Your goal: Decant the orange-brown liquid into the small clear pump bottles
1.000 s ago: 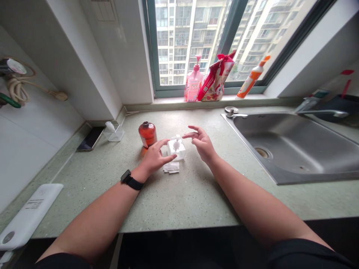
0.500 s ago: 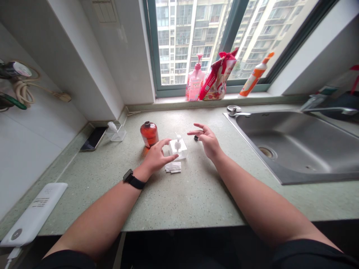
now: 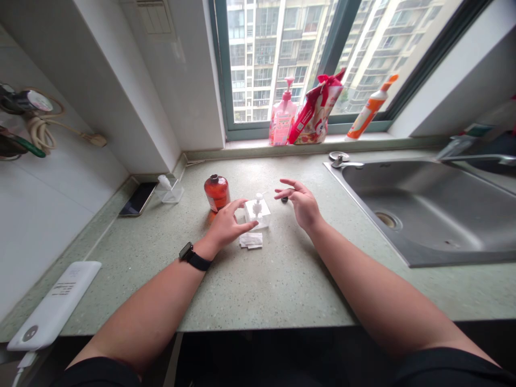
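A clear square pump bottle (image 3: 264, 219) with a white pump head (image 3: 258, 201) stands upright on the counter. Around its left side curve the spread thumb and fingers of my left hand (image 3: 226, 223); whether they touch it I cannot tell. My right hand (image 3: 302, 204) hovers to the right of the bottle, fingers apart and holding nothing. Below that hand's fingers lies a small black cap (image 3: 284, 199), partly covered. An uncapped amber bottle (image 3: 217, 192) stands just behind my left hand. A folded white tissue (image 3: 251, 241) lies in front of the pump bottle.
Further left are a second clear container (image 3: 171, 192) with a white pump, a phone (image 3: 138, 199) and a white power bank (image 3: 56, 306). A steel sink (image 3: 403, 215) is on the right. Along the windowsill stand a pink pump bottle (image 3: 282, 121), a red bag (image 3: 318, 113) and an orange-white bottle (image 3: 366, 115).
The pump head's spout pointed left and now points right. Both hands have kept nearly the same pose, and the whole view has shifted slightly.
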